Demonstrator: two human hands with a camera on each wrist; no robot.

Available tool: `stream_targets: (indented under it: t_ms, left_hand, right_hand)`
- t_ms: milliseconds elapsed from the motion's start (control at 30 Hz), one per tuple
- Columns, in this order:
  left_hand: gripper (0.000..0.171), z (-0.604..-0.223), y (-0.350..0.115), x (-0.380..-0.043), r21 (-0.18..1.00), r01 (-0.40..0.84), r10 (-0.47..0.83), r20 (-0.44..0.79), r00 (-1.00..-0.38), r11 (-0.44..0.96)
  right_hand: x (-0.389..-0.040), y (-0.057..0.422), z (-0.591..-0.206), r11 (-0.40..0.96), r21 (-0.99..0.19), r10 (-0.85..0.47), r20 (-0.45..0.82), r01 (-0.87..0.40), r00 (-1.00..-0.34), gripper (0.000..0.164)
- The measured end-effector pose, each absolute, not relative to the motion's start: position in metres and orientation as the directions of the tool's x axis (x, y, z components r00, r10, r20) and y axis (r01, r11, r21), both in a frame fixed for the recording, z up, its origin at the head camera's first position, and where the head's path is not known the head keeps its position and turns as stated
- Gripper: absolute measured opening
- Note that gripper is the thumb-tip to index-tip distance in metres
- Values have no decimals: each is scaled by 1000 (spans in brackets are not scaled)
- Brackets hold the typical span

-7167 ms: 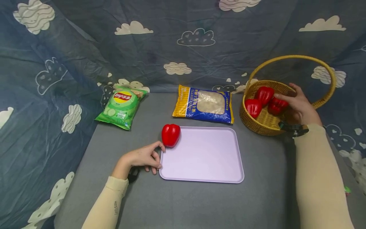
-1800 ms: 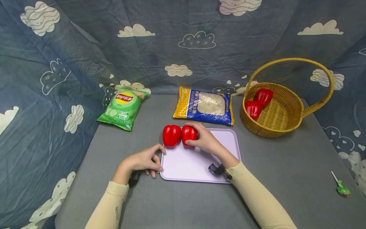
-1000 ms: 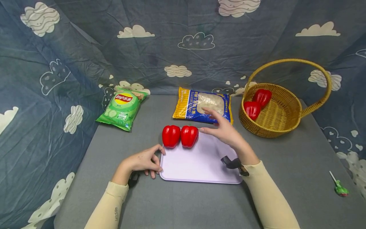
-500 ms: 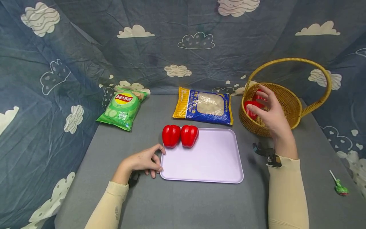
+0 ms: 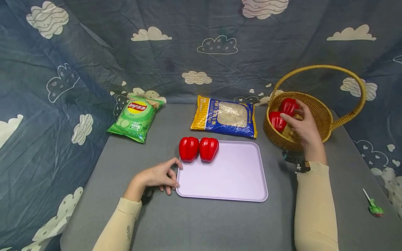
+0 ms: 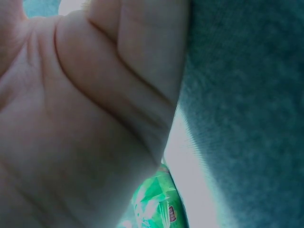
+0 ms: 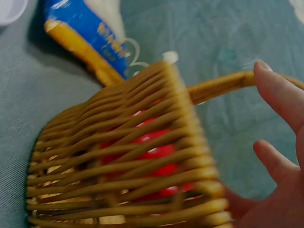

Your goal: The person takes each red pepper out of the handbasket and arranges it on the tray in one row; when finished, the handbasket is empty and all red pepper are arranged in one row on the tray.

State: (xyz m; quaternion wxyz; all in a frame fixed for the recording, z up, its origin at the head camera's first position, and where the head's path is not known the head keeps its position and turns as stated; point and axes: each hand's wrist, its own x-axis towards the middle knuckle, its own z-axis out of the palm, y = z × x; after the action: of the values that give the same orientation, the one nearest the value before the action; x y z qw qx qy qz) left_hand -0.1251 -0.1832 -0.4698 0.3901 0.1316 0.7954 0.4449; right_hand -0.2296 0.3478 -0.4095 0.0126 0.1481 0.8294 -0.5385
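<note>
At two o'clock from the tray (image 5: 232, 177), the right hand (image 5: 304, 126) is half open in the basket (image 5: 281, 140), thumb and forefinger arched towards the far pepper (image 5: 287, 105), seemingly set for its width; whether they touch it, I can't tell. The near pepper (image 5: 277, 121) lies at its seven o'clock. The left hand (image 5: 157, 174), loosely bent and gripping nothing that I can see, touches the tray's rim at nine o'clock, perhaps to steady it. Two peppers (image 5: 189, 149) sit side by side towards the tray's ten and eleven, probably leaving room.
</note>
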Motion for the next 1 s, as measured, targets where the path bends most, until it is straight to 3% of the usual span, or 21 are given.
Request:
stream_targets:
  t_ms: [467, 1000]
  left_hand:
    - [55, -472, -181, -126, 813, -137, 565, -504, -653, 566]
    - [55, -470, -182, -126, 807, -143, 556, -510, -657, 573]
  right_hand:
    - [-237, 359, -426, 302, -885, 108, -337, 354, -935, 105]
    - [-248, 360, -429, 311, -861, 43, -409, 402, -911, 107]
